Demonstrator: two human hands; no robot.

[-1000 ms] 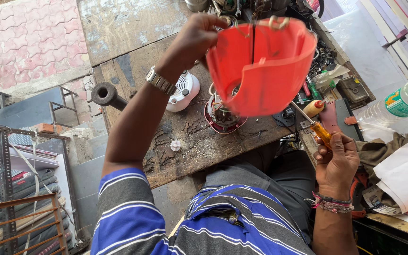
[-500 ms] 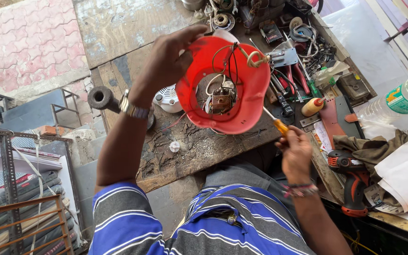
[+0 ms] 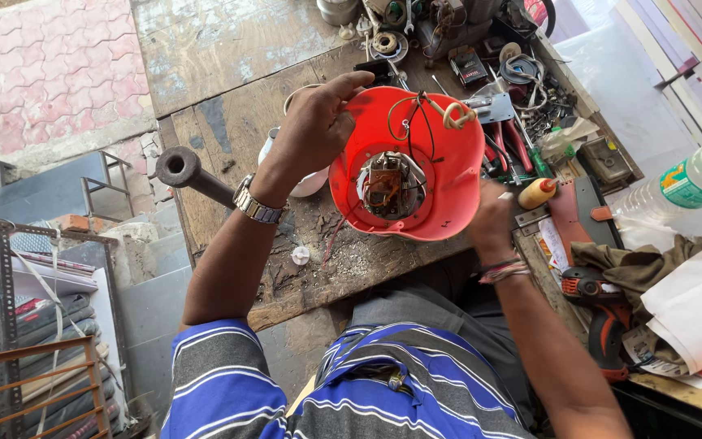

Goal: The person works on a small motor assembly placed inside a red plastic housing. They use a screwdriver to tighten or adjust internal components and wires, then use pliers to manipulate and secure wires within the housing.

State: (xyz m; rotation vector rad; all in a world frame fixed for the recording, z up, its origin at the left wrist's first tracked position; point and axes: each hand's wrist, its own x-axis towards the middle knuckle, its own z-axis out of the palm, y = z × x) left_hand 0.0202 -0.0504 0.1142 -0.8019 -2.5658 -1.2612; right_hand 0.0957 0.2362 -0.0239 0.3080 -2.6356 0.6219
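Observation:
My left hand (image 3: 314,130) grips the rim of a red plastic appliance base (image 3: 440,162), held open side up over the wooden workbench (image 3: 229,73). Inside the base sits a small motor (image 3: 389,184) with thin wires (image 3: 420,114) looping up to a coiled end. My right hand (image 3: 489,221) is at the base's right edge, curled around a screwdriver whose yellow handle (image 3: 538,193) sticks out to the right. The screwdriver's tip is hidden behind the hand and base.
A white round part (image 3: 306,179) lies behind the red base. Pliers and loose tools (image 3: 513,142) crowd the bench's far right. A red cordless drill (image 3: 599,305), a brown rag (image 3: 639,264), white paper (image 3: 696,305) and a plastic bottle (image 3: 692,183) sit at right. A black pipe (image 3: 188,172) juts left.
The red base has turned from facing away to open side up and come lower. My right hand with the screwdriver has risen from near my lap to the base's right edge.

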